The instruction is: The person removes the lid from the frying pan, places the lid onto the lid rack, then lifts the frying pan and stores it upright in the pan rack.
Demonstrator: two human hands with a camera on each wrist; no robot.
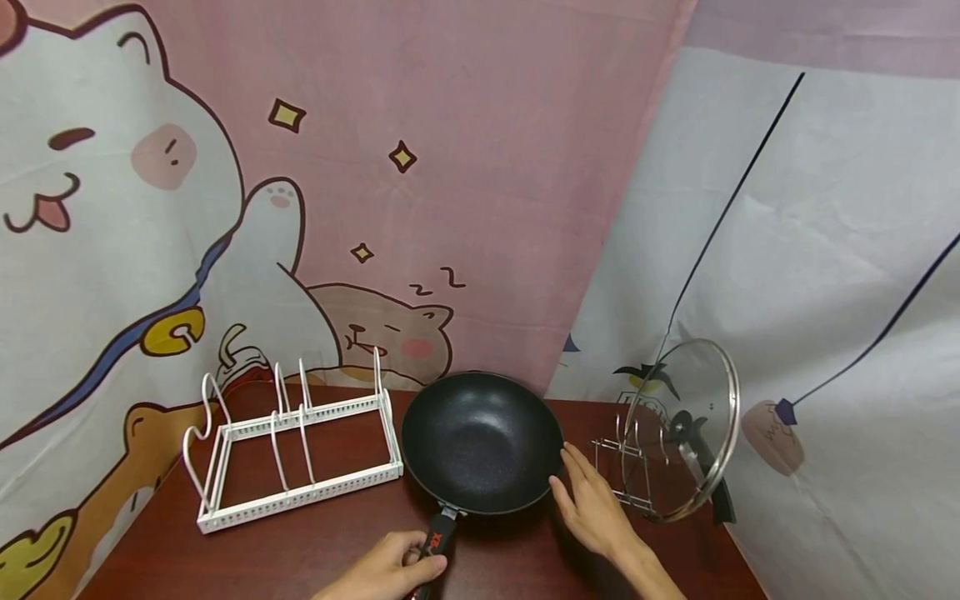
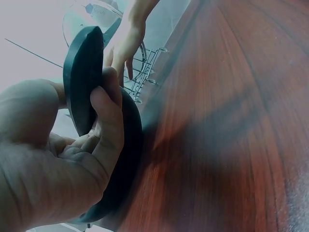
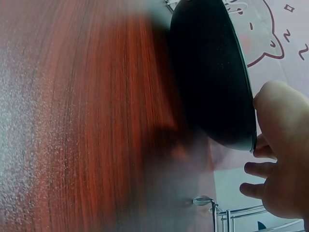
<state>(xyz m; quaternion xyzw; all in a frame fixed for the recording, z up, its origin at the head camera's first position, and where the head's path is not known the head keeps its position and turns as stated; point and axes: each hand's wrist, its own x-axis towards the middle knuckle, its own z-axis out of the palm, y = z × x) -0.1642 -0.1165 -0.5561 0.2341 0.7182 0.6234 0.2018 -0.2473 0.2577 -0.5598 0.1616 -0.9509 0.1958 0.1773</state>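
A black wok is in the middle of the table in the head view, its inside facing up and its handle toward me. My left hand grips that handle, fingers curled round it; the left wrist view shows the handle's end standing out of the grip. At the wok's right rim, my right hand touches the edge with thumb and fingertips, the fingers mostly straight. From the right wrist view, the outer wall of the wok hides part of the fingers. Whether the wok's base rests on the table is unclear.
On the left stands a white rack with upright dividers. A wire rack on the right bears a glass lid and a dark-handled utensil. A printed curtain hangs behind the brown table.
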